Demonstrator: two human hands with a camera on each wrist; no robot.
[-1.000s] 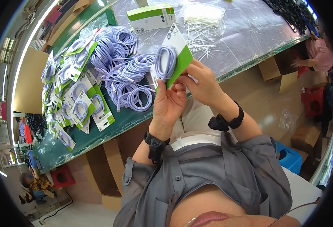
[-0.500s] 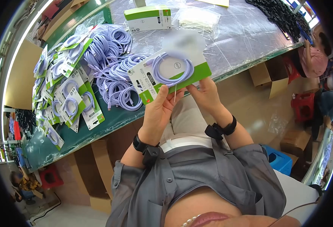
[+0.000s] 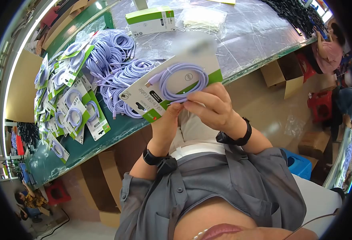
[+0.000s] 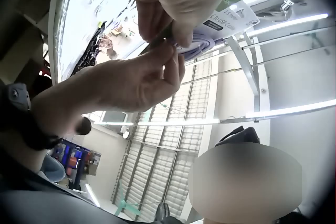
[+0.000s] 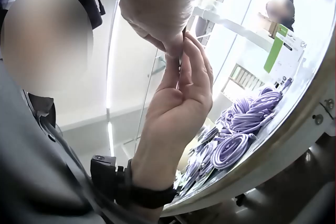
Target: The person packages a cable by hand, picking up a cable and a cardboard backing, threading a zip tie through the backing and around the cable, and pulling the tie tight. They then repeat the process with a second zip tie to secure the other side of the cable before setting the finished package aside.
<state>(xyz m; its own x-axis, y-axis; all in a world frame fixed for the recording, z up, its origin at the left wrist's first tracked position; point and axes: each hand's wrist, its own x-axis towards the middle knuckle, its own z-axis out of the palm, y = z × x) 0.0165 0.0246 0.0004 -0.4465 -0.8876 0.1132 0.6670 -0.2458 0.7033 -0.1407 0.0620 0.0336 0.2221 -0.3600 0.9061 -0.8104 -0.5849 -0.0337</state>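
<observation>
A white and green cable card is held up in front of the body, tilted, its printed face showing. On it lies a coiled lilac USB-C cable. My left hand grips the card from below at its lower edge, the fingers partly hidden behind it. My right hand has its fingers curled at the coil's lower edge. In the left wrist view the right hand pinches close beside the left fingertips, under the coil. The tie between its fingertips is mostly hidden.
Carded cables are heaped at the table's left, beside loose lilac coils. A stack of cards and a bag of white ties lie farther back. Black cables fill the far right. Cardboard boxes stand on the floor.
The card has turned from edge-on to face up and come slightly nearer. My right hand has moved from the card's right end to the coil's lower edge, where a thin white tie hung.
</observation>
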